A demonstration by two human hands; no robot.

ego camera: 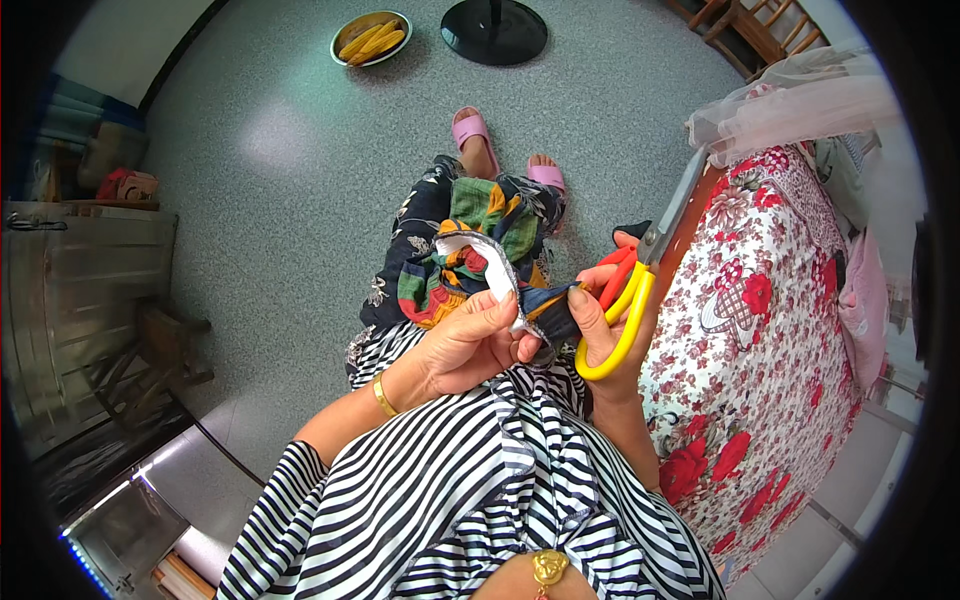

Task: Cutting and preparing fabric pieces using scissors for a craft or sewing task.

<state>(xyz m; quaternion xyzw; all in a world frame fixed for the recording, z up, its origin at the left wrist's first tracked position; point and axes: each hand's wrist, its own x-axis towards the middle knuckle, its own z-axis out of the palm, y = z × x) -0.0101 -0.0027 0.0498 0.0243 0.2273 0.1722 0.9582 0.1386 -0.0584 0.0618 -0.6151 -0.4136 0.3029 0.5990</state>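
A multicoloured patterned cloth garment lies bunched across my lap. My left hand pinches its white band, which has a dark stitched edge and curves up from the cloth. Between the thumb and fingers of my right hand is a dark piece of the same cloth, stretched between the two hands. That hand also carries scissors with one red and one yellow handle. The blades appear closed together and point away to the upper right, clear of the cloth.
To the right, a bed with a red floral cover runs beside me, under sheer netting. Ahead on the speckled floor stand a metal bowl of corn cobs and a black round base. A wooden stool is at left.
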